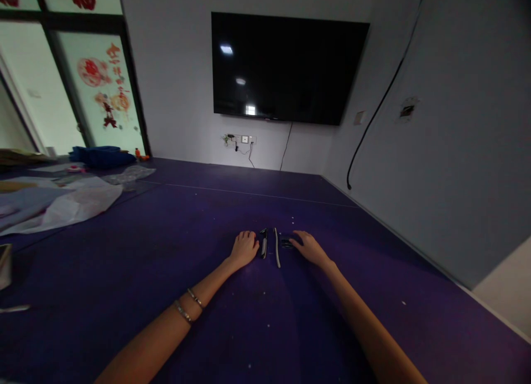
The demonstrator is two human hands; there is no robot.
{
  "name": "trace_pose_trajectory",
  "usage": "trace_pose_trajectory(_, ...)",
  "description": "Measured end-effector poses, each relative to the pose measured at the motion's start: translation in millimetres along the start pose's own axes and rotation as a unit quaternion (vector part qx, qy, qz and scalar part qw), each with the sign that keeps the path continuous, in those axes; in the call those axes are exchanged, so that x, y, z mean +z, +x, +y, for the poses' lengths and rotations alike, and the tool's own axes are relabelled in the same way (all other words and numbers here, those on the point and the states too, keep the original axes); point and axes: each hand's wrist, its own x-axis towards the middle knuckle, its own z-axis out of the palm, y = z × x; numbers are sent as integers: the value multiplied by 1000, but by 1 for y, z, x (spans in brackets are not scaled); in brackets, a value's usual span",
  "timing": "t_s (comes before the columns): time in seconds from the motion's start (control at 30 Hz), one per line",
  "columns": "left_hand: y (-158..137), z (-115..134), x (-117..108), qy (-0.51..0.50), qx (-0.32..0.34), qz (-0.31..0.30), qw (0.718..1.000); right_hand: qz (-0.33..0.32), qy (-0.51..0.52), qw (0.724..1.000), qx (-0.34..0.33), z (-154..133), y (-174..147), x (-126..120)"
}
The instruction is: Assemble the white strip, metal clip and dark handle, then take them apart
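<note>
My left hand [245, 248] rests palm down on the purple tabletop [232, 323], fingers lying flat. Its thumb is beside a small narrow dark object with a pale grey side [264, 245], whose kind I cannot make out. To the right of that lies a thin, slightly bent whitish strip [277, 248]. My right hand [310, 248] is also low over the table, fingers apart. Its thumb and fingertips reach to a small dark, shiny flat piece [286, 243]; whether they touch it I cannot tell.
At the left lie white plastic sheets [78, 204], a clear bag [133, 175] and a blue cloth bundle [102, 156]. A black cable [381, 99] hangs down the right wall. A television [286, 68] is mounted ahead, above sockets [244, 139]. Small white specks dot the tabletop.
</note>
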Motion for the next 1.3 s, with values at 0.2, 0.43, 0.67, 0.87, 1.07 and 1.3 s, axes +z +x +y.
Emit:
trace_pose_trajectory(0.2,8,-14,-4,12,-2,19,1000,-1,-88,996,29,27,-22,-4)
trace_pose_trajectory(0.43,13,-39,0,36,-49,-9,998,3,-112,992,64,33,-39,-2)
trace_pose_trajectory(0.67,12,-43,5,39,-46,-31,998,2,-105,992,67,33,-40,-1)
trace_pose_trajectory(0.87,13,-44,6,50,-42,-25,998,-4,-111,992,66,32,-40,-3)
trace_pose_trajectory(1.07,13,-44,4,46,-43,-28,998,-1,-125,990,69,27,-42,-5)
trace_pose_trajectory(1.3,13,-25,-11,6,-42,76,996,-13,-130,988,76,22,-42,-8)
